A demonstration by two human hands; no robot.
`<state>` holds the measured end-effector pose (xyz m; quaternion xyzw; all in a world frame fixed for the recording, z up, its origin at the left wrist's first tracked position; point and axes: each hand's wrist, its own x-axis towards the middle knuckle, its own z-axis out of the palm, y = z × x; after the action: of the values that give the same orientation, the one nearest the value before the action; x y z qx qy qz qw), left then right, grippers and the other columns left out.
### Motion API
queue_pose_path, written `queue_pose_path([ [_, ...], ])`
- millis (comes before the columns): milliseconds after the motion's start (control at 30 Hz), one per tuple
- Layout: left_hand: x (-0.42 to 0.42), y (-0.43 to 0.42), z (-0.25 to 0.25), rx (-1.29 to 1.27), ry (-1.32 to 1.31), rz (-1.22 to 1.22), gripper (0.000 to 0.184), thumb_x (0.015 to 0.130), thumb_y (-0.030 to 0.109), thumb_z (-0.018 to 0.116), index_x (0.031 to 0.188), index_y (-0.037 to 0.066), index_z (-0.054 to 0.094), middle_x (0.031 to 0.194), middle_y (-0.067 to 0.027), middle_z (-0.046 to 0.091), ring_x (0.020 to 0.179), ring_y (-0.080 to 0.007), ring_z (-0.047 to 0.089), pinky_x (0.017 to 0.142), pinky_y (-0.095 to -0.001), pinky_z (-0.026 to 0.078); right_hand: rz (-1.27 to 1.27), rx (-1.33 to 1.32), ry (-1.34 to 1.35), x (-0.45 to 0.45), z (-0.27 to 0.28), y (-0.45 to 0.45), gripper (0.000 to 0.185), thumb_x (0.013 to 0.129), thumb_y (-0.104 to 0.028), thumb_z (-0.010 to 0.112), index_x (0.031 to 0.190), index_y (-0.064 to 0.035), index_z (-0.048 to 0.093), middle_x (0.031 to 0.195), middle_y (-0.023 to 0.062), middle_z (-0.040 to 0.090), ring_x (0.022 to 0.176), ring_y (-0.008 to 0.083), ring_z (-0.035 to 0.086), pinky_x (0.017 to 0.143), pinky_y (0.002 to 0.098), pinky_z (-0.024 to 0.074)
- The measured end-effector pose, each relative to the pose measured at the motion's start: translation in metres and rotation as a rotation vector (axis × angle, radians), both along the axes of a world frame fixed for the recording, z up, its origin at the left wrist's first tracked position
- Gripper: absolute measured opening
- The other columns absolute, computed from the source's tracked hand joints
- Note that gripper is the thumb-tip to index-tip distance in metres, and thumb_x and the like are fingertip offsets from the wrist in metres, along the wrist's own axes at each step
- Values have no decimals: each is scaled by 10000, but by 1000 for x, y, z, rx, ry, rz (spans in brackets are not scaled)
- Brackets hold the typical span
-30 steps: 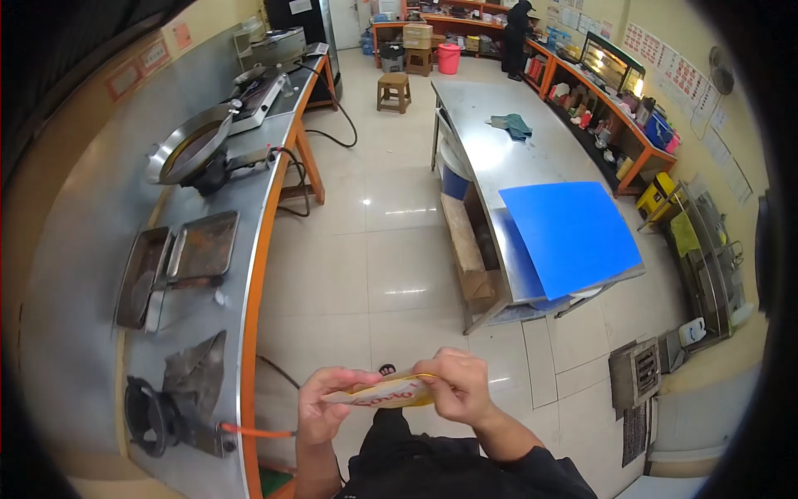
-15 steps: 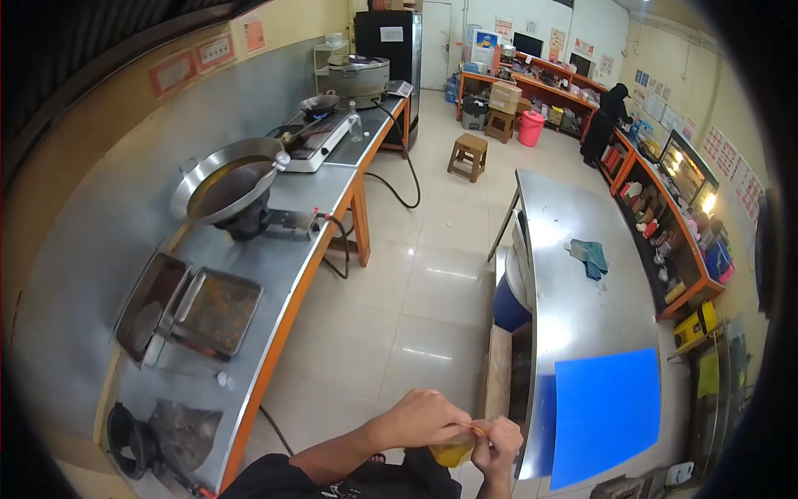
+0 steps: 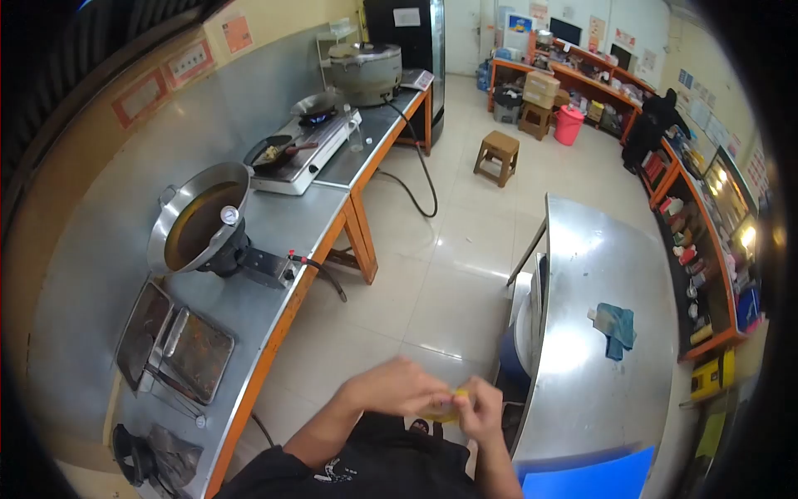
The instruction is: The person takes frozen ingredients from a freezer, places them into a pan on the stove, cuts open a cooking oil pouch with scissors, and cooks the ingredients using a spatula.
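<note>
Left hand (image 3: pixel 395 387) and right hand (image 3: pixel 480 409) both pinched closed on a yellow packet (image 3: pixel 440 412); wok (image 3: pixel 236 191) holds dark liquid (image 3: pixel 198 226); teal cloth (image 3: pixel 617 328) lies on steel table (image 3: pixel 594 249)

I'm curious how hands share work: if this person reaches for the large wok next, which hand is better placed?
Left, probably: the left hand is nearer the large wok, while the right hand is nearer the steel table. Both are at the yellow packet, so the left might need freeing first.
</note>
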<state>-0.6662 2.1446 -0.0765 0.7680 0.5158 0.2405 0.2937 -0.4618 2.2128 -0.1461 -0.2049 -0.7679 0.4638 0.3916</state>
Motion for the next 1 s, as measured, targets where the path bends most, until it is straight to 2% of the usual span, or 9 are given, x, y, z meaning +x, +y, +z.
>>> queue_pose_path([
  [167, -76, 109, 24, -18, -131, 30, 195, 934, 228, 570, 984, 89, 697, 678, -153, 634, 591, -344, 620, 535, -380, 481, 366, -84, -161, -61, 12, 122, 587, 747, -286, 809, 1207, -14, 567, 1024, 158, 646, 949, 309, 636, 858, 363, 489],
  [267, -121, 169, 35, -99, -124, -10, 216, 935, 219, 541, 971, 61, 683, 707, -167, 652, 607, -350, 631, 575, -395, 497, 651, -448, -177, -103, -19, 185, 694, 739, -268, 826, 1303, -17, 509, 1141, 154, 639, 1045, 250, 624, 925, 351, 470],
  [433, -189, 321, 30, 5, -130, -199, 232, 969, 219, 539, 977, 44, 691, 808, -148, 695, 677, -254, 674, 592, -329, 501, 446, -725, 37, -161, -59, 259, 566, 871, -245, 733, 1327, -14, 489, 1252, 87, 588, 1143, 226, 559, 976, 374, 453],
  [500, -215, 393, 6, -35, -299, -152, 298, 1008, 270, 481, 1104, 47, 653, 1026, -145, 703, 885, -204, 684, 751, -322, 534, 377, -1003, 165, -181, -74, 282, 572, 878, -267, 718, 1332, -10, 484, 1254, 94, 587, 1144, 226, 561, 979, 372, 454],
  [600, -264, 457, 8, -175, -1001, 291, 384, 1028, 330, 423, 1246, 47, 566, 1156, -132, 667, 998, -209, 658, 900, -354, 516, 275, -1172, 342, -210, -77, 323, 596, 883, -290, 697, 1353, -11, 458, 1278, 109, 577, 1153, 241, 569, 984, 395, 463],
  [700, -282, 477, -16, -227, -1322, 342, 457, 1042, 377, 384, 1344, 46, 471, 1226, -158, 627, 1059, -228, 641, 952, -370, 495, 228, -1139, 414, -224, -85, 383, 642, 871, -302, 710, 1374, -13, 434, 1289, 125, 575, 1150, 260, 586, 972, 416, 484],
  [767, -274, 483, -38, -321, -1332, 207, 437, 1031, 322, 449, 1346, 19, 474, 1262, -167, 603, 1096, -217, 621, 958, -360, 486, 235, -1065, 390, -224, -96, 426, 634, 878, -293, 703, 1377, -14, 430, 1296, 128, 571, 1163, 263, 579, 974, 421, 483],
  [867, -255, 527, -56, -139, -1058, 223, 407, 1006, 257, 522, 1299, -25, 532, 1219, -153, 629, 1102, -183, 609, 944, -341, 485, 255, -1040, 353, -228, -105, 497, 569, 890, -222, 685, 1363, -15, 446, 1307, 112, 556, 1197, 234, 534, 1008, 393, 436],
  [1000, -247, 612, -53, -236, -1110, 408, 280, 981, 152, 570, 1172, -45, 625, 1098, -97, 678, 1016, -124, 620, 897, -278, 486, 293, -1024, 373, -238, -105, 587, 544, 898, -178, 667, 1367, -17, 442, 1312, 115, 555, 1198, 232, 531, 1010, 389, 430],
])
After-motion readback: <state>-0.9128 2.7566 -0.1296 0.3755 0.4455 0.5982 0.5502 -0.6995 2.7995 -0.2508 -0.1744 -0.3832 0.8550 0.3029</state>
